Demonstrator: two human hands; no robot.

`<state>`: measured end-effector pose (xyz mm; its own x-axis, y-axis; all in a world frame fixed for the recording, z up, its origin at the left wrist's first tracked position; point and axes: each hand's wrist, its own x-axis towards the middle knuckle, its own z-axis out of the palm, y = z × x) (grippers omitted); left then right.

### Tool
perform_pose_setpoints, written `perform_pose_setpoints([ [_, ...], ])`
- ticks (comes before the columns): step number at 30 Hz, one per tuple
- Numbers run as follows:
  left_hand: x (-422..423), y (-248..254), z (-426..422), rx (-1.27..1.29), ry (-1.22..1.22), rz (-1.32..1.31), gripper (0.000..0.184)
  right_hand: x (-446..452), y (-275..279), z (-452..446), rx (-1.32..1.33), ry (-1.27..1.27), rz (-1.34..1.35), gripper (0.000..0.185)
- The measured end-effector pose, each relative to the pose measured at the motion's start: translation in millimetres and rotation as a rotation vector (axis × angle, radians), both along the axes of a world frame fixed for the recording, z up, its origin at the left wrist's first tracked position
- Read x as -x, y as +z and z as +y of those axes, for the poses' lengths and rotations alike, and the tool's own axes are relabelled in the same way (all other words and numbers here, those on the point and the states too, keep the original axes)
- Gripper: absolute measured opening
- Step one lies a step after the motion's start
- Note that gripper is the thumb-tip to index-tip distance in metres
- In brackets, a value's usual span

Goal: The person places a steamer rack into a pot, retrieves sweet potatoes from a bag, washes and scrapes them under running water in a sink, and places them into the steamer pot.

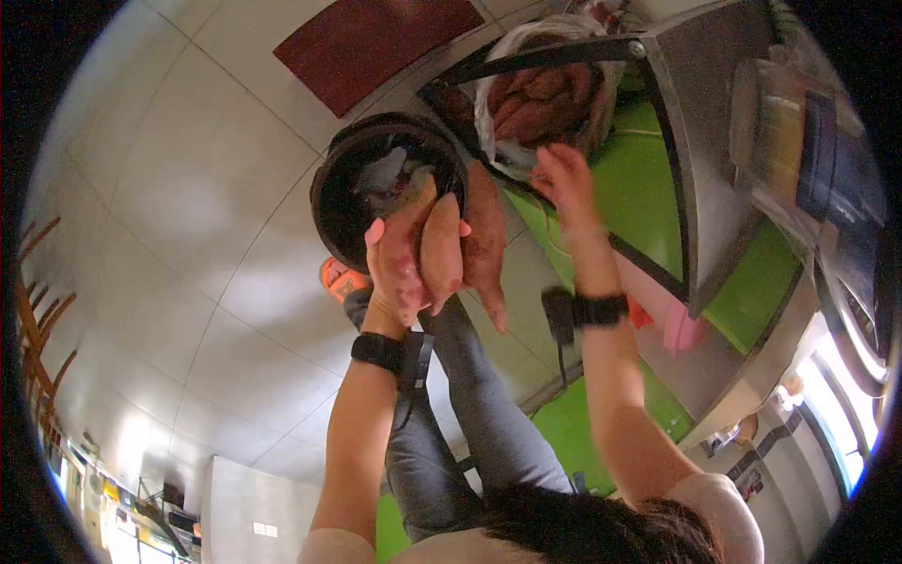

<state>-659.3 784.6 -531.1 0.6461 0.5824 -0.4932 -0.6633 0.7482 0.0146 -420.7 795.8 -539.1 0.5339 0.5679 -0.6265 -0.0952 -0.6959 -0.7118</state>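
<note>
Left hand (378,284) grasps sweet potatoes (442,252); right hand (569,186) unclenched near bag (484,111) — pale tiled floor (202,169) below.

Strong fisheye curvature, black corners; glare from window (834,428), lower right; pale sheen on floor (197,240), left; right hand (567,185) blurred; dark areas grainy

Left hand (376,256) mostly hidden behind tubers (441,249). Right hand (567,183) blurred. Dark bin's (325,211) contents (381,172) unclear. Red mat (376,47) cut off by top edge.
</note>
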Motion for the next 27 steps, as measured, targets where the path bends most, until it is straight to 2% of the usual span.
perform_pose_setpoints([
  [1,1.1,-1.0,0.5,-0.009,0.016,0.011,0.086,-6.6,-15.0,16.4,0.067,-0.102,-0.009,0.076],
  [3,3.5,-3.0,0.0,-0.028,0.046,0.037,0.086,-33.1,-59.2,40.1,0.227,0.005,-0.085,0.084],
  [5,8.6,-4.5,0.2,-0.037,0.062,0.036,0.085,-31.5,-104.3,56.9,0.241,0.023,-0.341,0.085],
  [7,13.7,-6.1,-0.3,-0.059,0.075,0.075,0.084,-34.1,-134.1,59.2,0.263,0.015,-0.454,0.086],
  [9,17.5,-5.1,-1.2,-0.097,0.091,0.152,0.083,-34.1,-135.0,59.3,0.291,-0.014,-0.425,0.085],
  [10,19.4,-2.7,-1.6,-0.092,0.1,0.168,0.083,-36.0,-131.8,57.6,0.231,-0.086,-0.313,0.083],
  [12,23.9,2.9,-0.8,-0.085,0.122,0.202,0.083,-17.7,-84.4,60.4,0.108,-0.221,-0.087,0.079],
  [15,29.4,13.5,-5.1,-0.116,0.145,0.316,0.082,-22.6,-64.9,49.9,-0.011,-0.359,-0.018,0.07],
  [18,30.0,28.1,-9.1,-0.097,0.174,0.312,0.081,-26.5,-49.2,35.5,-0.108,-0.439,-0.008,0.051],
  [22,26.3,75.6,-11.9,-0.097,0.187,0.434,0.078,-10.9,9.3,-22.4,-0.241,-0.309,0.65,0.03],
  [24,29.6,93.4,-8.6,-0.129,0.127,0.58,0.076,15.3,58.9,-45.9,-0.271,-0.18,0.938,0.03],
  [25,33.4,112.5,-6.7,-0.114,0.193,0.333,0.072,24.4,85.3,-57.9,-0.296,-0.066,1.1,0.033],
  [27,34.0,136.4,-1.1,-0.141,0.146,0.314,0.071,42.9,140.2,-71.4,-0.235,-0.047,1.261,0.031],
])
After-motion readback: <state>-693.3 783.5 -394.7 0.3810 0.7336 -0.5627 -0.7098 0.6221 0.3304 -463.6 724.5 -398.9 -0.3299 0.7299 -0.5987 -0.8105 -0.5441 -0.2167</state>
